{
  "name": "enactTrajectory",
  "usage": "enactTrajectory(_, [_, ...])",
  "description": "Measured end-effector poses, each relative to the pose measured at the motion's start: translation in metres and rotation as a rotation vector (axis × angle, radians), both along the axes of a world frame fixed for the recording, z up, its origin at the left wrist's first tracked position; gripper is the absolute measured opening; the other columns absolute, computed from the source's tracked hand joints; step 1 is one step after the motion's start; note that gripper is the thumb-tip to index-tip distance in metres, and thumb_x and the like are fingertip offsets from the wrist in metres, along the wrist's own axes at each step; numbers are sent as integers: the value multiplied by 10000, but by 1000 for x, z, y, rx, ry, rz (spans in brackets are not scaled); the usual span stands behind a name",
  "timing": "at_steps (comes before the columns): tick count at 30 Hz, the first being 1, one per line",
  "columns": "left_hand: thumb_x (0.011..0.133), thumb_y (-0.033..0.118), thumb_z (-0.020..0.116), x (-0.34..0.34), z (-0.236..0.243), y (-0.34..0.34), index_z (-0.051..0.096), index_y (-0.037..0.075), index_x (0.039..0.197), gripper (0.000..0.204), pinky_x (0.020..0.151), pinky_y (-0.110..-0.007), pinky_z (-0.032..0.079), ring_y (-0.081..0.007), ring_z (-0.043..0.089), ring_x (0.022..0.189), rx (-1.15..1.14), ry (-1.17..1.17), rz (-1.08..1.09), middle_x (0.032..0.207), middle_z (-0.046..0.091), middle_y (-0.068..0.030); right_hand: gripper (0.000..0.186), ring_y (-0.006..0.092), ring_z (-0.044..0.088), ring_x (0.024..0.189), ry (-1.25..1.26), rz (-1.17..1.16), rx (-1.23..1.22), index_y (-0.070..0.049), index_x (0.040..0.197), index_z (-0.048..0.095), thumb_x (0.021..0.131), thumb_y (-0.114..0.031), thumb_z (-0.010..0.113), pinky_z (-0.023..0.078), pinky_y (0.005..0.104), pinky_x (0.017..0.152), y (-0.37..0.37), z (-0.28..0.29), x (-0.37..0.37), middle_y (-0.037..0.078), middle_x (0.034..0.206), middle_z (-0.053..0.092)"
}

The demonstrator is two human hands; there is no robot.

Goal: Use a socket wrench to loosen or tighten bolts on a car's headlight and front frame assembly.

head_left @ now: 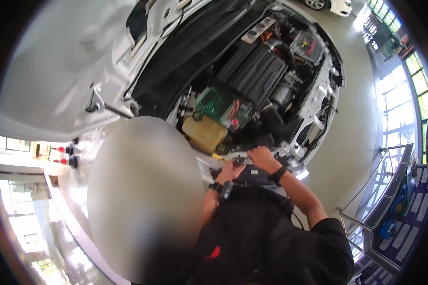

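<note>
My left hand [229, 172] is at the near edge of the car's engine bay, its fingers curled around something small and dark. Close beside it on the right, my right hand [263, 158] is closed too, its fingers bent down at the same edge. Between the two hands shows a small dark, partly metallic piece [239, 160], too small to name. A yellow strip [217, 156] lies just left of the left hand. Beyond the hands sit a yellowish plastic tank [204, 134] and a green-sided box [218, 105] with a red cap.
A black engine cover [251, 71] fills the middle of the bay. The raised white hood [57, 61] stands at left on a prop rod [116, 111]. Traffic cones [64, 162] are on the floor at left. A wheeled rack [366, 223] stands at right. A blurred oval hides the lower left.
</note>
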State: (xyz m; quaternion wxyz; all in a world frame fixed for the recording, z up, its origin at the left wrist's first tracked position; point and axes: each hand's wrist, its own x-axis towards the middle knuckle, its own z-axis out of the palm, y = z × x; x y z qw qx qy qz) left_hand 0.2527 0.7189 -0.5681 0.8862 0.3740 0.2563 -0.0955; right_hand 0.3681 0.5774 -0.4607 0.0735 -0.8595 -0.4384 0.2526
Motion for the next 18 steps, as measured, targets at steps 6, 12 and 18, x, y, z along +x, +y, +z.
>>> enactTrajectory(6, [888,235,455,9,-9,5,530,75,937,183,780,-382,463,-180,599,798,-584,403,445,854,617,-61,248,335,603,777,293,57,175,-70,942,567,798,-267,522,460,457,666,-1,6,-24,145,812,631])
enactTrajectory(12, [897,243,470,13,28,-10,542,111,888,151,906,-477,397,-177,580,781,-468,512,321,820,609,-28,97,188,537,695,-474,141,299,-138,809,582,737,-159,521,384,316,676,-13,-12,-7,21,661,540])
enactTrajectory(18, [888,138,459,6,10,-7,562,93,843,121,926,-469,407,-190,595,799,-449,433,384,766,606,-43,231,325,582,823,130,-6,-1,-71,915,573,748,-231,561,443,428,731,-8,1,-20,136,846,618])
